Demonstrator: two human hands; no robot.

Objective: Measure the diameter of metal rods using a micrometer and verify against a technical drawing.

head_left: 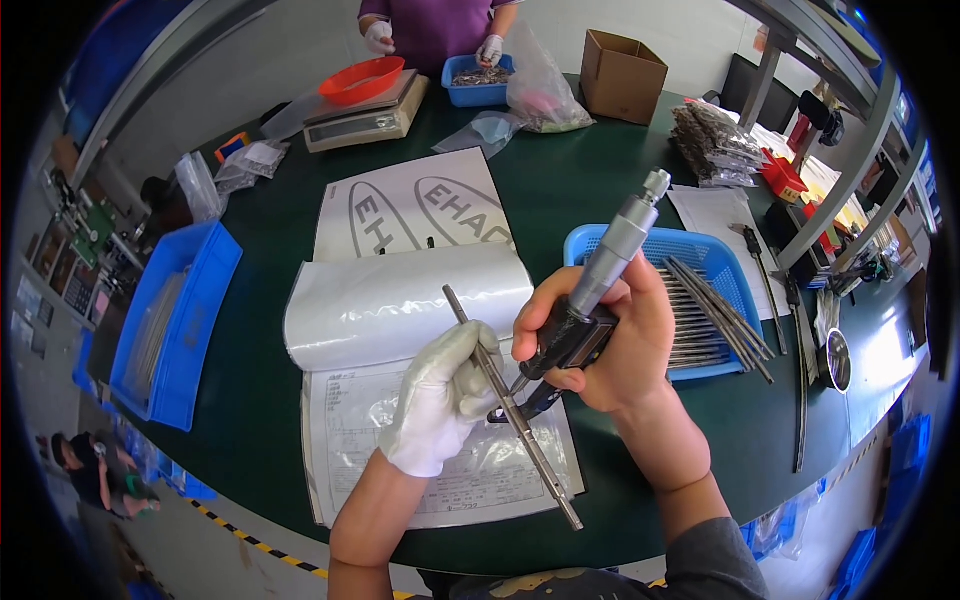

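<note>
My left hand (437, 405), in a white glove, is closed round a thin metal rod (530, 440) that slants from upper left to lower right. My bare right hand (625, 345) grips a micrometer (612, 252) with a silver barrel and a dark body. The micrometer's frame end reaches the rod just beside my gloved fingers; whether its jaws touch the rod I cannot tell. Beneath both hands lies an open binder (345, 450) with drawing sheets in plastic sleeves. Close to my right hand stands a blue basket (735, 268) holding several similar rods (710, 315).
A long blue bin (205, 330) stands at the left. Across the table, a person in purple (440, 35) with white gloves handles small parts in a blue tray (478, 95), beside a scale (370, 118) bearing a red bowl (362, 82). Calipers (765, 280) lie at the right; a carton (622, 78) stands behind.
</note>
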